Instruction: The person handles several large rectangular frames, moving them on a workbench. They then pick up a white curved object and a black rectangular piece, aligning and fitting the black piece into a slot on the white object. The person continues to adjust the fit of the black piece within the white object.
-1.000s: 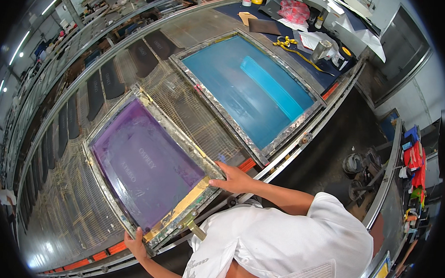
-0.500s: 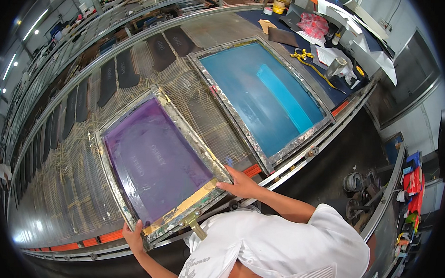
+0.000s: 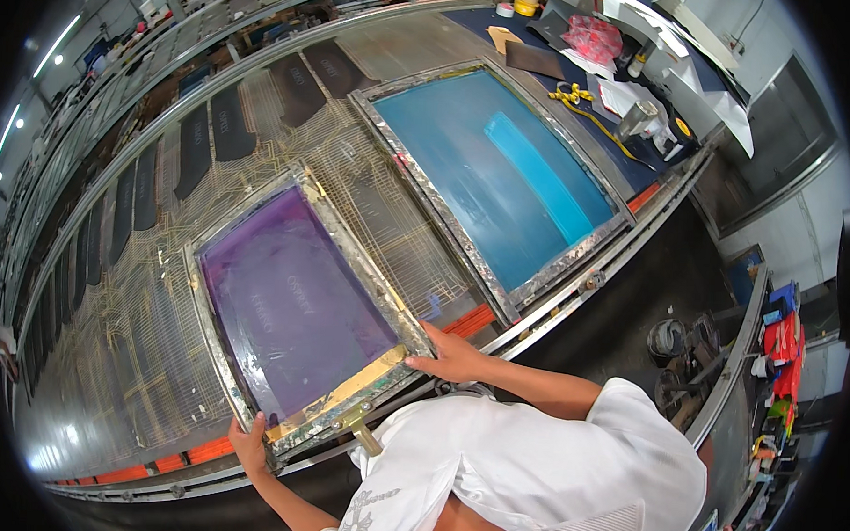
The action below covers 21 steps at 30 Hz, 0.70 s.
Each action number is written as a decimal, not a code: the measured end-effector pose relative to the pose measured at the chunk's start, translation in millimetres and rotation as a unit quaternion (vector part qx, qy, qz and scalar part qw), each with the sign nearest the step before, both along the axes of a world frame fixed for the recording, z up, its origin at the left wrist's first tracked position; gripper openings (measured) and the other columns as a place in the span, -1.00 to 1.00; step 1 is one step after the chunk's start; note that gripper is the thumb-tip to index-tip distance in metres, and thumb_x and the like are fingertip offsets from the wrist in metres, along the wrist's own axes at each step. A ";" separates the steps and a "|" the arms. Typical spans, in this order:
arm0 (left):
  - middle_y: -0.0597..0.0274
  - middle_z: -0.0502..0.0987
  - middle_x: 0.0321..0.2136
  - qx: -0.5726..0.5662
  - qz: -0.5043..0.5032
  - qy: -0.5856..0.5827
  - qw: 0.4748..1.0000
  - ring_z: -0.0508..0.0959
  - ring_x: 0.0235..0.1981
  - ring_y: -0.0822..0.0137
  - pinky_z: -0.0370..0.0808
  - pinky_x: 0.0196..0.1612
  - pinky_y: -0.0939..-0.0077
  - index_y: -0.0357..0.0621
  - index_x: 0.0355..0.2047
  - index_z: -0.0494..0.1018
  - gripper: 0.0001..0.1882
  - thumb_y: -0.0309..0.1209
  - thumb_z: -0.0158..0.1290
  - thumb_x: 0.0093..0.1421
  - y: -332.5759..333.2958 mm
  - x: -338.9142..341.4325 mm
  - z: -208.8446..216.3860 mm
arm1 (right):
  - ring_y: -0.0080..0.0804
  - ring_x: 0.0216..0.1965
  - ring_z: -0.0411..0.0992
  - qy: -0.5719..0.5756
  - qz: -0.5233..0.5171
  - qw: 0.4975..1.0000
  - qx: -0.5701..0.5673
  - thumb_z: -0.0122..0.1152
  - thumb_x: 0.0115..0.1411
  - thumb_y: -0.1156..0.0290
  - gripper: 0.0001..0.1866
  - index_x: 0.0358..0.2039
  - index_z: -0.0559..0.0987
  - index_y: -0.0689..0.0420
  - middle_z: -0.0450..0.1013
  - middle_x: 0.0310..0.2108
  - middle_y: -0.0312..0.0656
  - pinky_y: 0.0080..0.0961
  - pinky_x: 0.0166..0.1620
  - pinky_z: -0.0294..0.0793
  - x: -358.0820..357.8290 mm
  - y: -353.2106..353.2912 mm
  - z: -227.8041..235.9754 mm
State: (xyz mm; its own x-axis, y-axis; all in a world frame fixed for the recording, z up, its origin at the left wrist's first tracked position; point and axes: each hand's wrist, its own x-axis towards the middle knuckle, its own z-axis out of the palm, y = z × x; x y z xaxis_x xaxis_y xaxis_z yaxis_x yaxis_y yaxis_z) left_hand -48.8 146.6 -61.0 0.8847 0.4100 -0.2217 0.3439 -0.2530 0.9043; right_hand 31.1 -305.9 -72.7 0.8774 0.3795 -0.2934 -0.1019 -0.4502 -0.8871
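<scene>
A screen-printing frame (image 3: 218, 347) with purple mesh (image 3: 303, 280) and pale lettering lies at a slant over the near part of a long printing table. My left hand (image 3: 249, 446) is closed on its near left corner, with the thumb on top. At the near right corner my right hand (image 3: 452, 356) grips the rim, fingers on the outer side and thumb over the top. Tan tape (image 3: 360, 380) runs along the frame's near edge, and a metal bracket (image 3: 366, 438) sticks out there toward my white shirt. The undersides of both hands' grips are hidden.
A second screen frame (image 3: 427, 209) with blue mesh and a brighter blue strip lies to the right. Dark cut pieces (image 3: 195, 150) line the table's far side. Yellow tape (image 3: 571, 95), a metal can (image 3: 644, 119) and papers lie at the far right. A rail (image 3: 545, 316) edges the table.
My view has shifted slightly. Both hands keep hold of the purple frame, whose far end has moved a little to the right and toward me relative to the table.
</scene>
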 end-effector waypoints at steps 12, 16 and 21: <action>0.28 0.52 -0.27 0.037 -0.022 0.028 0.999 0.44 -0.24 0.39 0.41 -0.10 0.40 -0.28 -0.09 0.48 -0.64 -0.30 0.26 0.23 27.1 5.8 -20.8 | -0.02 -0.36 0.45 0.047 0.089 0.994 -0.047 0.13 0.24 -0.29 0.18 0.42 -0.13 0.44 0.42 -0.43 0.21 -0.13 -0.24 0.45 -2.0 2.5 -10.1; 0.15 0.57 -0.18 0.134 -0.015 0.003 0.991 0.47 -0.15 0.34 0.40 -0.01 0.37 -0.35 -0.02 0.49 -0.59 -0.28 0.23 0.26 37.1 12.1 -26.2 | 0.12 -0.27 0.52 0.021 0.109 0.993 -0.034 0.16 0.23 -0.27 0.17 0.42 -0.14 0.43 0.47 -0.31 0.36 -0.12 -0.14 0.49 -1.7 9.0 -4.3; -0.04 0.55 -0.07 0.141 -0.025 0.013 0.990 0.48 -0.05 0.19 0.37 0.10 0.26 -0.43 0.06 0.44 -0.49 -0.25 0.20 0.27 46.5 11.0 -25.6 | 0.24 0.00 0.49 0.018 0.191 0.981 0.007 0.31 0.17 -0.09 0.19 0.41 -0.20 0.43 0.44 0.01 0.41 -0.16 0.09 0.48 -2.1 9.9 -8.5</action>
